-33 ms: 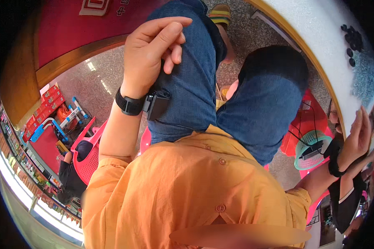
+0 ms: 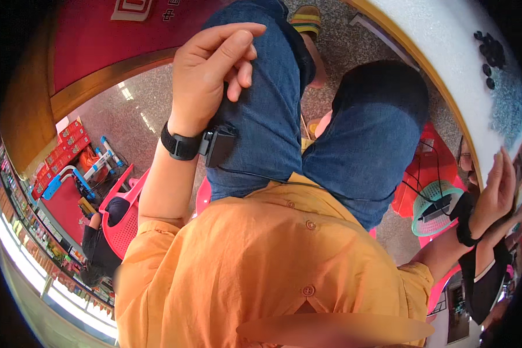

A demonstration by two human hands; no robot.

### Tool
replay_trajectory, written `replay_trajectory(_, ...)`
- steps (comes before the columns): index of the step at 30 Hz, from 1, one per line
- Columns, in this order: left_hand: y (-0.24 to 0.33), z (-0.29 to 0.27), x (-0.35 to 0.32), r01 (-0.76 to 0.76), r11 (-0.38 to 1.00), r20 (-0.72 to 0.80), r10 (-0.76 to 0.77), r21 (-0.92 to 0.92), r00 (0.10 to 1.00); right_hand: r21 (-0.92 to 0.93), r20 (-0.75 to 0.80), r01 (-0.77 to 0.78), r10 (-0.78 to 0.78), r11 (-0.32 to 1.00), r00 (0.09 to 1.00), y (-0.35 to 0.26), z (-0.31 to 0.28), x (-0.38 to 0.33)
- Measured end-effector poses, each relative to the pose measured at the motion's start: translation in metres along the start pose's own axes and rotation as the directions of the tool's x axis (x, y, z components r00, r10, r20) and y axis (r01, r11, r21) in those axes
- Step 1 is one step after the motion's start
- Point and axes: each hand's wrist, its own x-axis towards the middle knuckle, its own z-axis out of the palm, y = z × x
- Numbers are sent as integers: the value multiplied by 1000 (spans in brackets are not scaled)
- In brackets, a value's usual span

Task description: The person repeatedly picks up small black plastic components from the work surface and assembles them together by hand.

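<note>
The white round surface (image 2: pixel 446 52) with its golden rim is seen at the right, and the right hand (image 2: pixel 496 194) is laid flat against its edge with nothing grasped, probably for support while sitting. The left hand (image 2: pixel 211 75) is rested on the left knee of the blue jeans (image 2: pixel 272 116), the fingers loosely curled and empty. A pile of small dark pieces (image 2: pixel 488 49) is left on the surface, well apart from both hands.
</note>
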Motion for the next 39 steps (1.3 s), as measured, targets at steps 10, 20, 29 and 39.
replay_trajectory(10,-15,-15,-3,-95,995,17,95,2,995,67,42,80,-82,995,996,-40,2,-75)
replay_trajectory(20,-37,-30,-7,-164,965,-11,165,-204,986,91,200,192,-207,977,958,-72,13,-163)
replay_trajectory(29,-44,-34,0,-227,959,46,238,-168,970,155,350,205,-247,966,904,-66,7,-234)
replay_trajectory(39,-54,-56,15,-284,953,25,288,-106,957,128,245,303,-326,944,913,-63,12,-266)
